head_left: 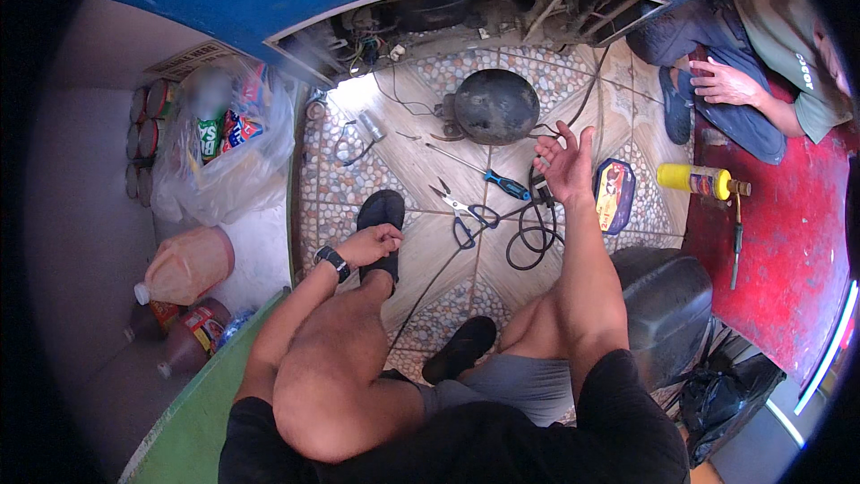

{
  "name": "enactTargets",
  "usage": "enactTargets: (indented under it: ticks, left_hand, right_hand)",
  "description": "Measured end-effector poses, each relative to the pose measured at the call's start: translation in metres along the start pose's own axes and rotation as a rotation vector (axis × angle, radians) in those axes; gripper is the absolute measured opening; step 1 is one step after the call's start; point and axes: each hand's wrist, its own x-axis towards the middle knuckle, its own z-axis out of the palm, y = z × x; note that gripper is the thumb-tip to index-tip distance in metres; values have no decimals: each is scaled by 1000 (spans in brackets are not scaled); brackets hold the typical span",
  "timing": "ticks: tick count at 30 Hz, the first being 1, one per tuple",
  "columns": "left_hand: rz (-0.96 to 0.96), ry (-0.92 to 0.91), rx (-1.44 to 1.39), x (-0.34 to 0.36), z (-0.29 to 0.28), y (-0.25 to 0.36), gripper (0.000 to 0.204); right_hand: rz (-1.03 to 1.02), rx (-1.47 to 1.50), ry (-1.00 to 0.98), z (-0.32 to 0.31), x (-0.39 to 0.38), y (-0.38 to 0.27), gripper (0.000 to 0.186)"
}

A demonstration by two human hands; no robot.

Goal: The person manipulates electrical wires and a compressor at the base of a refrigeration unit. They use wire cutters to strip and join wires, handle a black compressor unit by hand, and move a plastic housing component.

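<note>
Patterned tile floor [430, 251]; blk compressor [495, 106] far ctr, prob heavy, rigid, maybe oily: grip low round shell. R hand [569, 170] empty, fingers half-spread, nearer & right; L hand [372, 245] fingers curled, pinch unclear, by L shoe [382, 206]

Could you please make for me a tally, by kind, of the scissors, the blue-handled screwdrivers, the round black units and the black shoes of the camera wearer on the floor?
Scissors: 1
Blue-handled screwdriver: 1
Round black unit: 1
Wearer's black shoes: 2
Total: 5
</note>
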Motion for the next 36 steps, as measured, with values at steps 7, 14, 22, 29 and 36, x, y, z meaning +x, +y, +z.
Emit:
enactTargets:
  ticks: [7,14,22,29,36]
  left_hand:
    - [-38,-84,-81,-2,-12,4,26]
    - [-34,-105,-136,-3,-14,-2,26]
    - [-55,-96,-118,0,-13,4,25]
    - [-79,-95,-84,5,-15,4,25]
    - [-84,-126,-45,14,-15,10,26]
  right_hand:
    - [-145,131,-48,-5,7,28,57]
    - [-153,197,-69,12,-3,32,43]
    - [-177,45,-9,-5,11,33,44]
    - [-165,4,7,-7,13,33,44]
    - [-44,-15,-25,-23,5,14,56]
